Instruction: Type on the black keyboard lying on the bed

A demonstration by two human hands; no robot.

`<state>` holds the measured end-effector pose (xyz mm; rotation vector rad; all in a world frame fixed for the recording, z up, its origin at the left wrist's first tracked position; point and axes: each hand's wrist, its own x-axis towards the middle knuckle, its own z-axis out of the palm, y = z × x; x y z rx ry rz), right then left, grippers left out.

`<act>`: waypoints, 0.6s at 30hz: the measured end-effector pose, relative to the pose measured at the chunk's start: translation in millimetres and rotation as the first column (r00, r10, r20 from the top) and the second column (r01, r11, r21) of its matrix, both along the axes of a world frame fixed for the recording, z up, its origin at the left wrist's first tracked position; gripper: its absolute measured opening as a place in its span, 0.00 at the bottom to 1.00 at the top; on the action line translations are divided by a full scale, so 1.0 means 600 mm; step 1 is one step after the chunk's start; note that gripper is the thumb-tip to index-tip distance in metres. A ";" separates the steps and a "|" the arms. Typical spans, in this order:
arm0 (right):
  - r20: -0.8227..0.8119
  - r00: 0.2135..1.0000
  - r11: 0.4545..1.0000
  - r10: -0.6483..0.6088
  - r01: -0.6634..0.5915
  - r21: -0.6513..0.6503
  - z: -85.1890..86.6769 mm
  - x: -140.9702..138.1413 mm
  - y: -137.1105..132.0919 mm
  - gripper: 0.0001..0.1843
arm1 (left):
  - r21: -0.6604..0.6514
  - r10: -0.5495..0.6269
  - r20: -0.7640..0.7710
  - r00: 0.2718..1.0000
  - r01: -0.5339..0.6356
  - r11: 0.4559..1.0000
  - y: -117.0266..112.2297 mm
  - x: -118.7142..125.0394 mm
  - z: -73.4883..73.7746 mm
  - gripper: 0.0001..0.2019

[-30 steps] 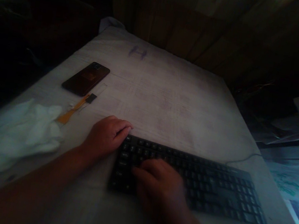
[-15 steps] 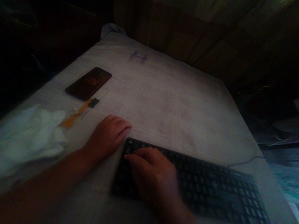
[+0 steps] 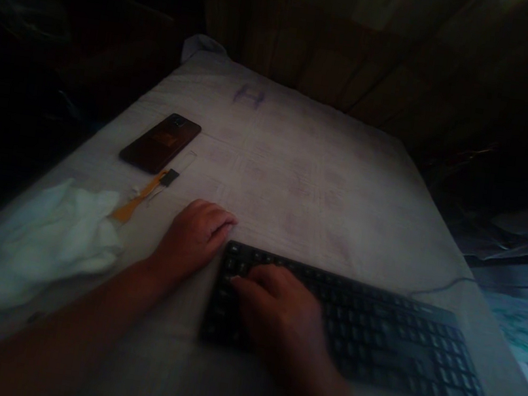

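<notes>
A black keyboard (image 3: 387, 335) lies on the cloth-covered table, its cable running off to the right. Over its left-hand keys is my right hand (image 3: 281, 310), with thumb and fingers drawn together; anything between them is hidden. My left hand (image 3: 196, 234) rests on the cloth just beyond the keyboard's upper left corner, fingers curled inward and nothing visible in them. I cannot tell whether it touches the keyboard. Left of that hand lie a crumpled white cloth (image 3: 65, 234) and a flat orange strip (image 3: 131, 206) with a dark block (image 3: 169, 177) at its end.
A dark reddish phone (image 3: 160, 143) lies face down at the table's left side. The pale tablecloth (image 3: 289, 162) has a purple mark (image 3: 249, 96) toward the far edge. Brown hanging fabric (image 3: 318, 34) stands behind the table. Dim surroundings make the sides hard to see.
My right hand has shifted slightly rightward over the keys. My left hand stays by the corner. The whole view has moved a little.
</notes>
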<state>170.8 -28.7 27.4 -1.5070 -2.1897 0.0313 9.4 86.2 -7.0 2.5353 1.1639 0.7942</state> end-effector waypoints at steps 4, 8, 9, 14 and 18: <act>-0.034 0.999 1.000 0.004 -0.005 -0.026 0.004 0.007 -0.006 0.11 | -0.002 -0.003 0.005 1.000 0.003 1.000 -0.002 0.000 0.001 0.09; -0.065 0.998 1.000 0.018 -0.018 0.008 0.004 0.004 -0.009 0.11 | -0.007 -0.008 0.005 1.000 0.008 1.000 -0.003 0.000 0.000 0.08; -0.072 0.997 0.999 0.021 -0.019 0.029 0.003 0.001 -0.010 0.10 | -0.010 -0.006 0.004 1.000 0.006 1.000 -0.003 0.000 0.000 0.07; -0.049 0.998 0.997 0.045 -0.042 0.059 -0.006 -0.020 -0.013 0.10 | -0.021 -0.003 0.016 1.000 0.003 1.000 -0.002 0.000 -0.002 0.07; -0.019 0.999 0.999 0.041 -0.040 0.021 -0.008 -0.019 -0.015 0.12 | -0.015 -0.007 0.016 1.000 0.007 1.000 -0.001 0.000 -0.001 0.07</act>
